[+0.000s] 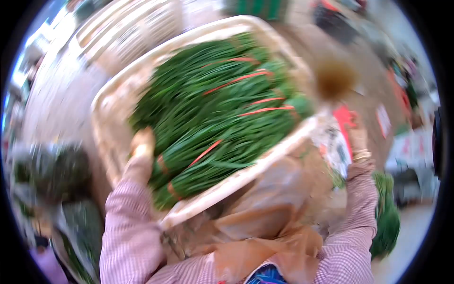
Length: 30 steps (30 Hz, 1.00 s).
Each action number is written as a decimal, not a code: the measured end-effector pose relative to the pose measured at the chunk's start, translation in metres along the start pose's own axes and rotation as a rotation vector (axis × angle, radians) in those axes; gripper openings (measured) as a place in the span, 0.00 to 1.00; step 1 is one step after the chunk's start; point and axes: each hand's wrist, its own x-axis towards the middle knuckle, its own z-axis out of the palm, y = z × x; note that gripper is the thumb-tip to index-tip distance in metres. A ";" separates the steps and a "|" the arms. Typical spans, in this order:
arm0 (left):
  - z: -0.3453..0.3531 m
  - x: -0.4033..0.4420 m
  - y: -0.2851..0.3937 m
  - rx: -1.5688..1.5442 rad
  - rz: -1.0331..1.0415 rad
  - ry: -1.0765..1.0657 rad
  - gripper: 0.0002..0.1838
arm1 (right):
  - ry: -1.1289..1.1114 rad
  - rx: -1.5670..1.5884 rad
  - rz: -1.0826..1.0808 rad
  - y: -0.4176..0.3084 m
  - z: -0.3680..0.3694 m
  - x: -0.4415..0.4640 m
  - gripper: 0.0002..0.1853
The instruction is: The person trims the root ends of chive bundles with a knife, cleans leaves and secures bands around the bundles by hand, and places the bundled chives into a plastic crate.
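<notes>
A pale plastic crate (111,78) sits tilted in front of me, with several bundles of long, thin green leaves (215,102), like garlic chives, tied with orange-red bands. My left hand (143,143) is inside the crate at its left side, against the ends of the bundles. Its fingers are blurred and partly hidden by the leaves. My right hand (358,135), with a bracelet at the wrist, is outside the crate on the right. Its fingers look closed on a red, white and black printed sheet (343,128), though motion smears them.
Another pale crate (135,35) stands behind on the left. Plastic bags of greens (52,170) lie at the left, and a green bundle (385,215) is by my right forearm. A brown blurred shape (336,79) appears beyond the crate's right corner.
</notes>
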 end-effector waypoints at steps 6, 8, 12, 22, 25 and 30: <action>0.055 0.051 0.076 0.305 0.408 -0.001 0.17 | -0.073 0.130 0.420 -0.037 -0.073 -0.154 0.17; 0.047 0.031 0.103 0.269 0.407 0.025 0.16 | -0.027 0.064 0.493 -0.046 -0.118 -0.185 0.18; 0.032 0.006 0.144 0.283 0.459 0.095 0.16 | 0.259 0.119 0.661 -0.031 -0.186 -0.287 0.14; -0.051 -0.090 0.225 -0.087 0.944 0.419 0.16 | 0.513 0.459 1.292 0.006 -0.071 -0.579 0.14; -0.072 -0.150 0.265 -0.283 1.500 0.519 0.16 | 0.670 0.341 1.240 0.006 -0.067 -0.571 0.13; -0.044 -0.368 0.339 -0.628 1.722 -0.559 0.24 | 0.717 -0.507 1.351 0.020 -0.127 -0.589 0.26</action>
